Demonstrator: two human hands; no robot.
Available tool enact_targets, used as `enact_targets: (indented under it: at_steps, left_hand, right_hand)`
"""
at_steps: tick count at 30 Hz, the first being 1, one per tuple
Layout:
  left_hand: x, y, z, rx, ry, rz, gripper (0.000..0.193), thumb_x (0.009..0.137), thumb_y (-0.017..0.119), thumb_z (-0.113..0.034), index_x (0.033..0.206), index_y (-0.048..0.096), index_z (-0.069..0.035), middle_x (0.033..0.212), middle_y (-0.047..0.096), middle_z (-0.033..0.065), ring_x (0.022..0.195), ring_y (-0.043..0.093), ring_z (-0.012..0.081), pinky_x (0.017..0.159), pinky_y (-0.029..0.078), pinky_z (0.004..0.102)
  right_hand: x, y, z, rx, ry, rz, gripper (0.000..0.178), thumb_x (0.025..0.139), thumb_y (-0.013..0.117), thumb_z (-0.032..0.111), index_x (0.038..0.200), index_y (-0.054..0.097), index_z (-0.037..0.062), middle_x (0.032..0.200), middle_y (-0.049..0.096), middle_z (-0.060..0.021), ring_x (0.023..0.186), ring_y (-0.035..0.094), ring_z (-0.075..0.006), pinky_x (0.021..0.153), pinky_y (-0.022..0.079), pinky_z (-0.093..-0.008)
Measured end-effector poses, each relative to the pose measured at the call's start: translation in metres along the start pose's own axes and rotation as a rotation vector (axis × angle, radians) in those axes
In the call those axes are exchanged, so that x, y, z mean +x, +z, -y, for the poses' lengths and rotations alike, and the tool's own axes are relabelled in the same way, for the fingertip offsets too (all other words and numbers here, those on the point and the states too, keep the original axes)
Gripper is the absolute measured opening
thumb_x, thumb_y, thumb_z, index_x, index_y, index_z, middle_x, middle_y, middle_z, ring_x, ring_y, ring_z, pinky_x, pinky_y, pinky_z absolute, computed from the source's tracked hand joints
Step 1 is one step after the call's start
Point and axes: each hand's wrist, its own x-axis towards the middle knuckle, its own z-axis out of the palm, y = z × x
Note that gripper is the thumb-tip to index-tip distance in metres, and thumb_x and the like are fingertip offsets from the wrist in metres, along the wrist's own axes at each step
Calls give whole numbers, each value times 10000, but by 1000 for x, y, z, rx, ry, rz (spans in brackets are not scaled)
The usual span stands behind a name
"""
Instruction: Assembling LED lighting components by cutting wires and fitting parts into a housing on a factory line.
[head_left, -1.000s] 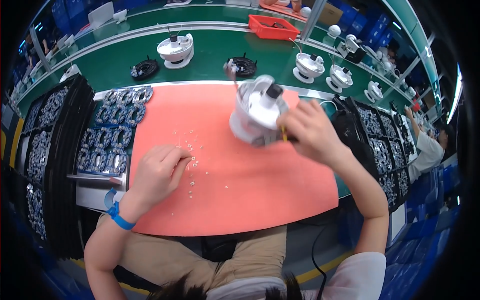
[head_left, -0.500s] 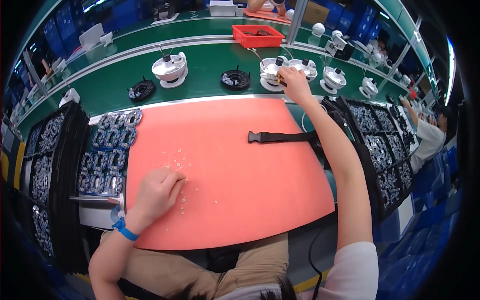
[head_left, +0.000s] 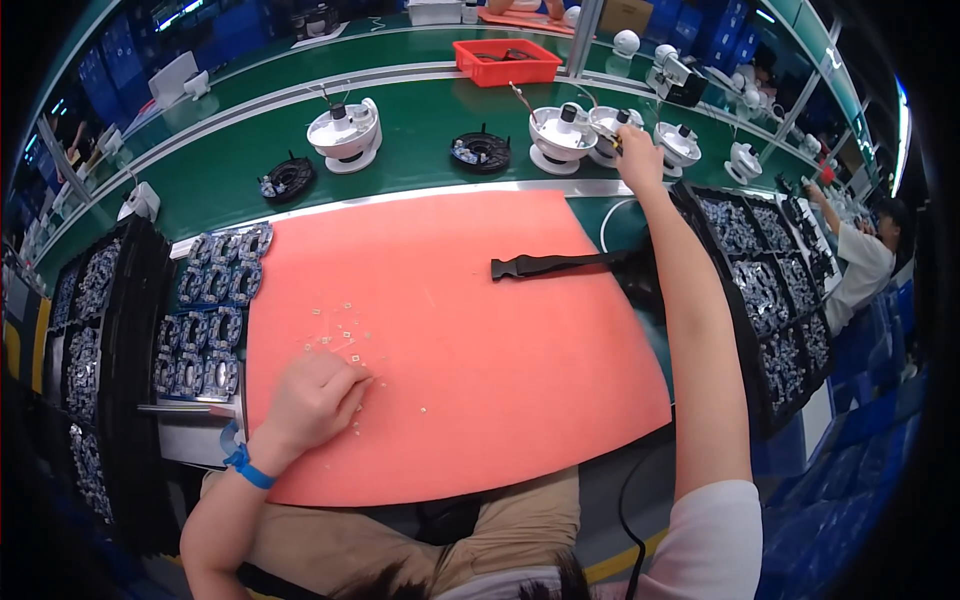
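Observation:
My left hand [head_left: 318, 398] rests low over the salmon-coloured mat [head_left: 470, 400], fingertips pinched together; whatever they hold is too small to make out. Around it lie several tiny pale square parts [head_left: 355, 358]. My right arm reaches far forward. My right hand [head_left: 640, 160] is closed on a small hand tool [head_left: 617, 147] with yellow and black on its grip and a light-coloured tip. That tip is at the rim of a white bowl-shaped housing [head_left: 604, 152] on a stand, partly hidden by my fingers. Another white housing [head_left: 562, 140] with a black cylinder inside stands just left.
More white housings [head_left: 343, 135] and black round bases [head_left: 480, 150] stand along the green bench [head_left: 420, 115]. A black buckled strap [head_left: 555, 265] crosses the mat's right side. Circuit-board trays [head_left: 760, 300] flank both sides. A red bin [head_left: 508, 66] sits behind; a person [head_left: 865, 255] works at far right.
My right hand has moved right with the tool, from the nearer-left housing to the one beside it. The left hand has shifted slightly down, still pinched. The whole view has tilted a little.

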Motion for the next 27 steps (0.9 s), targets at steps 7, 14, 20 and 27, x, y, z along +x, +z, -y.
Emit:
enact_targets:
  at_steps: [7, 14, 20, 27]
  left_hand:
    - [-1, -1, -2, -7, 29, 4, 104, 801, 709, -77, 886, 653, -54, 770, 597, 90, 697, 592, 277, 629, 454, 380]
    - [1, -1, -1, -40, 56, 9, 96, 824, 697, -99, 894, 642, -61, 780, 591, 83, 734, 590, 272, 658, 457, 376]
    - [1, -2, -3, -21, 25, 3, 93, 820, 694, -100, 867, 622, -63, 818, 583, 76, 768, 590, 266, 677, 466, 376]
    - [1, -8, -8, -66, 38, -74, 97, 798, 689, -73, 859, 614, -61, 815, 566, 76, 750, 580, 265, 661, 472, 370]
  right_hand:
    - [8, -13, -15, 61, 140, -14, 290, 819, 704, 180, 1046, 566, 63, 1057, 656, -114, 1040, 620, -332, 840, 442, -577]
    - [8, -73, -8, 43, -338, -256, 276, 795, 640, 19, 1062, 580, 56, 992, 629, -108, 967, 584, -316, 817, 418, -434]
    - [-57, -160, 89, 470, -655, -293, 332, 653, 707, -84, 939, 609, 55, 852, 605, -85, 837, 577, -293, 771, 423, -383]
    - [-163, -210, 157, 647, -954, -66, 298, 637, 695, -11, 914, 614, 61, 893, 636, -47, 757, 555, -243, 685, 378, -375]
